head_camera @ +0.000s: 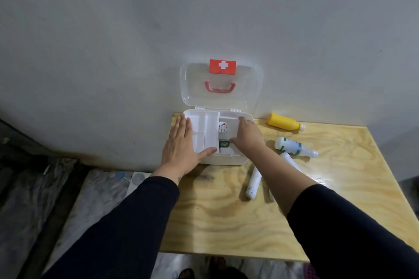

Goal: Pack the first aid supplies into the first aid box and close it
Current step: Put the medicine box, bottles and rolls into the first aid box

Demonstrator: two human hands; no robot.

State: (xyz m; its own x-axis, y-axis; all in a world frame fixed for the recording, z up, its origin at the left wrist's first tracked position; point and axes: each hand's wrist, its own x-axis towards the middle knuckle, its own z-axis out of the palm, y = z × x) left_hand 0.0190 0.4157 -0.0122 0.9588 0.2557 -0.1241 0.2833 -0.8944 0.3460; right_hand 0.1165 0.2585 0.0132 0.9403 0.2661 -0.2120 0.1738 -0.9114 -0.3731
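The white first aid box (229,159) stands open at the table's far left corner, its clear lid (221,85) with a red cross and red handle leaning against the wall. A white divided tray (205,131) sits in the box's left half. My left hand (181,149) lies flat against the box's left side, thumb on the tray's front edge. My right hand (247,137) reaches into the right half, fingers over a small green item (223,143). A round white container (223,126) lies inside behind it.
On the plywood table (226,210) right of the box lie a yellow bottle (284,122), a white bottle with green bands (293,147) and two white tubes (253,183), one partly under my right forearm. The wall stands right behind the box. Plastic-covered floor lies left.
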